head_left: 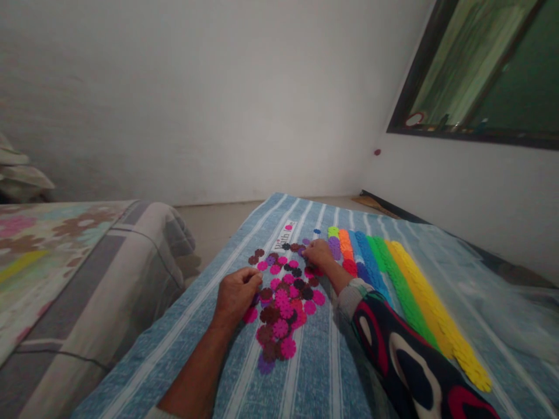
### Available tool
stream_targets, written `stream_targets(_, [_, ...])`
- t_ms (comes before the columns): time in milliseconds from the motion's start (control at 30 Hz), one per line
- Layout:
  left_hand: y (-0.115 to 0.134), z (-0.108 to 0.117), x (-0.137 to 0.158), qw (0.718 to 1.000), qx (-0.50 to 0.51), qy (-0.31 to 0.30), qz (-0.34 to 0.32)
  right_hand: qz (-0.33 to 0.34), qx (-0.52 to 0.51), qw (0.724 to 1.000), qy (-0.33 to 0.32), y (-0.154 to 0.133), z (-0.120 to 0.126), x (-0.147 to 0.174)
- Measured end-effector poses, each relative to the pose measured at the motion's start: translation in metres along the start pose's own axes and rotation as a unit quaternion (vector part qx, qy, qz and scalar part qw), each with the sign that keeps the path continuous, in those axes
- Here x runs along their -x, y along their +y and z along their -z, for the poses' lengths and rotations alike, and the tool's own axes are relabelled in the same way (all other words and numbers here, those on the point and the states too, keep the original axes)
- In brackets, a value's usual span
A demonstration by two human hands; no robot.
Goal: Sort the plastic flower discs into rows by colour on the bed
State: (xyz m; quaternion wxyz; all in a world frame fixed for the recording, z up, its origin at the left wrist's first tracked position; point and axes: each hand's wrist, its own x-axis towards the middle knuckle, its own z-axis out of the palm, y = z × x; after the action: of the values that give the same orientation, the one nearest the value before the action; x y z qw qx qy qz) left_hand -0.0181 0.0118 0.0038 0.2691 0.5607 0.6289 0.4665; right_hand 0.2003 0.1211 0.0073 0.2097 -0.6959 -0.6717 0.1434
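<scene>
A loose pile of flower-shaped plastic discs (283, 305) in pink, brown, black and purple lies on a blue striped cloth (183, 355). My left hand (238, 294) is at the pile's left edge, thumb and fingers closed together; whatever is between them is hidden. At the far right side of the pile my right hand (318, 256) reaches down with its fingers pinched, close to some purple and dark discs. What it grips cannot be made out. Right of that hand lie overlapping rows of discs: purple (334, 248), orange (346, 244), blue (369, 262), green (402, 294) and yellow (441, 314).
Printed lettering (285, 235) shows on the cloth beyond the pile. A clear plastic bag (515, 317) lies at the right. To the left, across a floor gap, stands a surface with a floral cover (78, 233). A wall (218, 105) and a dark-framed window (480, 70) are behind.
</scene>
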Motion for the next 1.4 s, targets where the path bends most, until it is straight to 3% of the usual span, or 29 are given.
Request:
stream_targets(167, [-0.001, -0.001, -0.001, 1.0, 0.0, -0.005, 0.006, -0.021, -0.048, 0.998, -0.026, 0.022, 0.026, -0.004])
stream_targets(400, [-0.002, -0.001, -0.002, 1.0, -0.006, -0.006, 0.0, -0.034, -0.033, 0.999, -0.016, 0.065, 0.065, -0.001])
stream_targets(700, [-0.002, 0.0, -0.002, 1.0, -0.024, 0.008, -0.009, -0.033, 0.01, 0.999, -0.042, 0.09, 0.074, 0.006])
stream_targets(933, [0.001, 0.001, -0.001, 1.0, -0.024, 0.017, -0.004, -0.024, 0.058, 0.998, -0.007, 0.085, 0.074, 0.008])
stream_targets(1100, [0.002, 0.003, 0.0, 1.0, -0.02, 0.022, 0.003, 0.008, 0.056, 0.998, 0.002, 0.063, 0.07, 0.02])
stream_targets(1400, [0.0, 0.004, -0.002, 0.999, 0.016, 0.051, 0.009, 0.111, -0.058, 0.99, -0.06, 0.009, 0.031, 0.111])
